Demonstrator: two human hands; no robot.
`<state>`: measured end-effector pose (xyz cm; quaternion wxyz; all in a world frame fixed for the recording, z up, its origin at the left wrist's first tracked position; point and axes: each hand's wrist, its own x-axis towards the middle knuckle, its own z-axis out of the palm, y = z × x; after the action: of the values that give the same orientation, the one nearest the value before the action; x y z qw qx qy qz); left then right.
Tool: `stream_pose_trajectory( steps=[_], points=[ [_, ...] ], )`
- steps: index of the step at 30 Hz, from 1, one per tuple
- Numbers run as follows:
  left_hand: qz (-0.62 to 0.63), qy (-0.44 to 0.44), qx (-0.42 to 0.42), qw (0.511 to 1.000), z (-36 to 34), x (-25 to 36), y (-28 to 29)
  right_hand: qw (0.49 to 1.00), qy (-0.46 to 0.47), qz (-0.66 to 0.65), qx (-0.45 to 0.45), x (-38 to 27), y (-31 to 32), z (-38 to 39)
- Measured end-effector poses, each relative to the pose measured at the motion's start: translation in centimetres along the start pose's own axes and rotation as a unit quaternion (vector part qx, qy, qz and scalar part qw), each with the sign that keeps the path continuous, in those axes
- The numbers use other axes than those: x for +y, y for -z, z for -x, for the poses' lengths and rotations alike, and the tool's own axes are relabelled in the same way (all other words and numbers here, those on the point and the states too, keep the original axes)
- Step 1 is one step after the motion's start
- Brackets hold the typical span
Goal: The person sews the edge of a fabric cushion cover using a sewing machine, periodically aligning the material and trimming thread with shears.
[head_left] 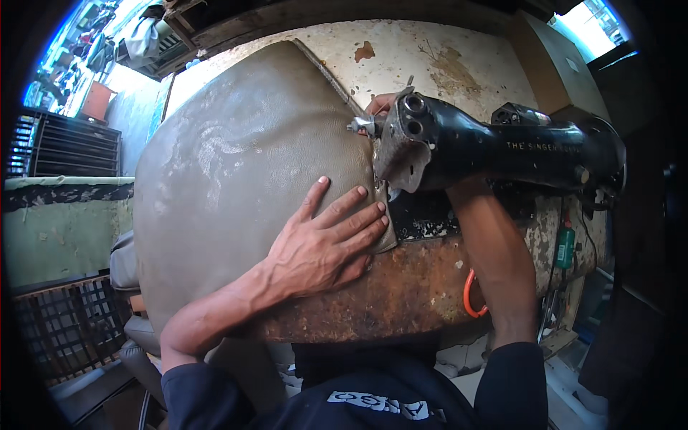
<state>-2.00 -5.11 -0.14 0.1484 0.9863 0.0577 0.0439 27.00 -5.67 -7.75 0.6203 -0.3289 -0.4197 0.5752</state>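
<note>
"Head view: where's the brown sheet (229,165)?"
"Left on the stained table (416,287), edge at the black sewing machine (502,147); dark slatted frame (64,147) farther left."
"Left hand (326,244)?"
"Spread on the sheet; right hand (380,104) mostly hidden, cannot tell."

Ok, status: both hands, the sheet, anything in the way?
Left hand spread flat on grey-brown sheet. Right hand mostly hidden behind sewing machine. Sheet's edge close by machine's head. Machine blocks view of needle.
</note>
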Motion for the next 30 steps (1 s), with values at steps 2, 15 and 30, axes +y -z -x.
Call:
stream_pose_trajectory(
  steps=[2, 15, 30],
  points=[
    [0.0, 0.0, 0.0, 1.0, -0.1, -0.9, 0.1, 1.0, -0.003, 0.021, -0.004, -0.8, -1.0, -0.4],
    [-0.014, -0.04, 0.007, 0.999, -1.5, -3.3, 1.0, 0.91, -0.182, 0.357, 0.11, -4.7, -2.8, -5.0],
    [-0.021, -0.155, 0.044, 0.987, -2.5, -6.6, 1.0, 0.881, -0.208, 0.374, 0.201, -4.6, -2.4, -6.3]
  ],
)
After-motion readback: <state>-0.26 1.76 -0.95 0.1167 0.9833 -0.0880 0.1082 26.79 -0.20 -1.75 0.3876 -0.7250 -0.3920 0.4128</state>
